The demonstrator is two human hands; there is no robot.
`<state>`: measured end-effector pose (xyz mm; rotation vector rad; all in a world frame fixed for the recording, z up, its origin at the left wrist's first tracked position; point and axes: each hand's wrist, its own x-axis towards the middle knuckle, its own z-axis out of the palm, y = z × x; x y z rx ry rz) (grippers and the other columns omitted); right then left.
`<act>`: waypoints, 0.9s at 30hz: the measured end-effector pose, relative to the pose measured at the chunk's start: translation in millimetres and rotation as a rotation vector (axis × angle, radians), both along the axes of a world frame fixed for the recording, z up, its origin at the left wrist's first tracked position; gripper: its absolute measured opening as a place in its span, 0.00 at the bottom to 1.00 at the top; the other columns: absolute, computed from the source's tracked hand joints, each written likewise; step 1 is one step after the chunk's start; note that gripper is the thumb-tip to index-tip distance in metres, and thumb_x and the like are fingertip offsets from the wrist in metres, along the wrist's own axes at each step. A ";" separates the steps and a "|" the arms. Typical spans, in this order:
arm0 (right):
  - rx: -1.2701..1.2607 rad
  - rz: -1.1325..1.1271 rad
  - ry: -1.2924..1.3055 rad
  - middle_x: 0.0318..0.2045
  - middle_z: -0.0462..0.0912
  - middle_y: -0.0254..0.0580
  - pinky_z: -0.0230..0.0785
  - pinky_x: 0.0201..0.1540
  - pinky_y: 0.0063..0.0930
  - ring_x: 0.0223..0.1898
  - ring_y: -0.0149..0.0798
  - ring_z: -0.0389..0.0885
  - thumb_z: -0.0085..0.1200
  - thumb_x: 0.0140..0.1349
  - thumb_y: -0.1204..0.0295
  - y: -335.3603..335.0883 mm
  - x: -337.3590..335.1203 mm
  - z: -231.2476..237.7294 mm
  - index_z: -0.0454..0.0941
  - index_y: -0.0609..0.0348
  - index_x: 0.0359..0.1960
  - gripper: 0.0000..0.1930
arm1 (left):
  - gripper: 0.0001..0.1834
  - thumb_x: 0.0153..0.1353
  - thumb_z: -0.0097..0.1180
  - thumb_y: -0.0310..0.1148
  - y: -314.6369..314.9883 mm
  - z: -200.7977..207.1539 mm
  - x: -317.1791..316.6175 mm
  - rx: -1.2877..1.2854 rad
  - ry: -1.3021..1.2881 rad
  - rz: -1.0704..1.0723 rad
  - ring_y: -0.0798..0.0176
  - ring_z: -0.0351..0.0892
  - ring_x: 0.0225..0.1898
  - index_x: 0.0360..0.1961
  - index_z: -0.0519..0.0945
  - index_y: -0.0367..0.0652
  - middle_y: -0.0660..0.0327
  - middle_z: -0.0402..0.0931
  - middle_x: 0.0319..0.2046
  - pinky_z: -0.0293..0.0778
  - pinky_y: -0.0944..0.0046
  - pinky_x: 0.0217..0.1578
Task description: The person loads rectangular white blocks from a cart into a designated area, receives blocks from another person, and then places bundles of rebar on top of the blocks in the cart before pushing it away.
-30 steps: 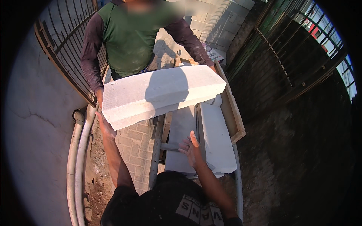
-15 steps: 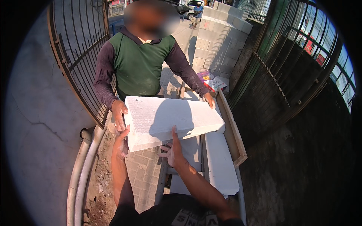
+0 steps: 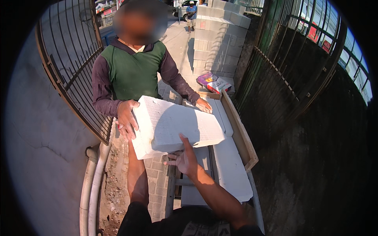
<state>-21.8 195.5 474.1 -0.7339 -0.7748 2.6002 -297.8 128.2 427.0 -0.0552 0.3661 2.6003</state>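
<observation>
We are holding our right grip [image 3: 186, 160] with thumb and fingers apart, the thumb lying over the near side of a white block [image 3: 181, 122] and the fingers spreading beneath its lower edge. Our left forearm [image 3: 138, 177] is reaching up to the block's eight o'clock corner, where our left grip is mostly hiding (we cannot tell whether it is closing on anything). The block is tilting in mid-air, a co-worker's right hand [image 3: 128, 114] clasping its nine o'clock end. The co-worker [image 3: 136, 72] is facing us at eleven o'clock. At four o'clock, we are seeing another white block [image 3: 232, 169] lying beside a wooden board [image 3: 239, 129]. A colourful package [image 3: 214, 82] is resting at one o'clock, a stack of grey blocks [image 3: 218, 41] standing beyond it.
</observation>
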 end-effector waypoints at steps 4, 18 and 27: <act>0.031 -0.011 0.048 0.73 0.46 0.69 0.59 0.63 0.74 0.72 0.73 0.50 0.61 0.52 0.31 4.4 1.9 1.2 0.34 0.51 0.79 0.65 | 0.50 0.67 0.45 0.71 10.9 -0.4 16.3 0.036 0.117 -0.107 0.52 0.70 0.64 0.72 0.60 0.36 0.51 0.68 0.65 0.68 0.52 0.64; -0.071 -0.177 0.218 0.77 0.50 0.48 0.45 0.69 0.78 0.76 0.61 0.52 0.50 0.62 0.35 -5.6 67.8 -28.9 0.39 0.49 0.79 0.53 | 0.51 0.67 0.38 0.74 44.1 -14.8 93.9 0.183 0.333 -0.466 0.51 0.71 0.63 0.71 0.62 0.36 0.51 0.69 0.65 0.68 0.51 0.64; 0.206 -0.375 0.005 0.47 0.82 0.37 0.75 0.47 0.34 0.46 0.38 0.82 0.49 0.66 0.45 23.5 168.3 -15.3 0.77 0.51 0.52 0.25 | 0.49 0.71 0.21 0.73 48.1 -13.2 243.6 -0.145 0.500 -0.131 0.56 0.71 0.59 0.58 0.71 0.34 0.51 0.72 0.55 0.64 0.51 0.64</act>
